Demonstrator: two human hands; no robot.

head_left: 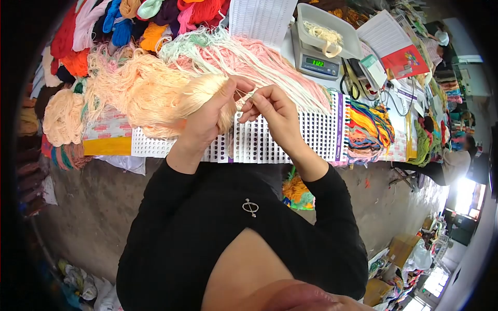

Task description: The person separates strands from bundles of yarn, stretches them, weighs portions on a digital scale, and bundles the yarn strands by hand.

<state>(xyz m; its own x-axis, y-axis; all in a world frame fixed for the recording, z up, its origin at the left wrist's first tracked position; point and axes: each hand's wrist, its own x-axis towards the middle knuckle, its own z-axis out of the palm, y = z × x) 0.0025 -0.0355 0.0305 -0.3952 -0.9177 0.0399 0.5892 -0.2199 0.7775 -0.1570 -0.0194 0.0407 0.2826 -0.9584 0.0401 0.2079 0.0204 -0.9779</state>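
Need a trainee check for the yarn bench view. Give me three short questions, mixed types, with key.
1. True or false: the left hand grips a bundle of pale peach yarn.

2. Multiple choice: what sits on the digital scale?
A) the red booklet
B) a plastic tub holding cream yarn
C) a blue skein

3. Fill in: the cutting tool lying beside the scale is a pair of ____.

Key: 1 true; 2 B; 3 scissors.
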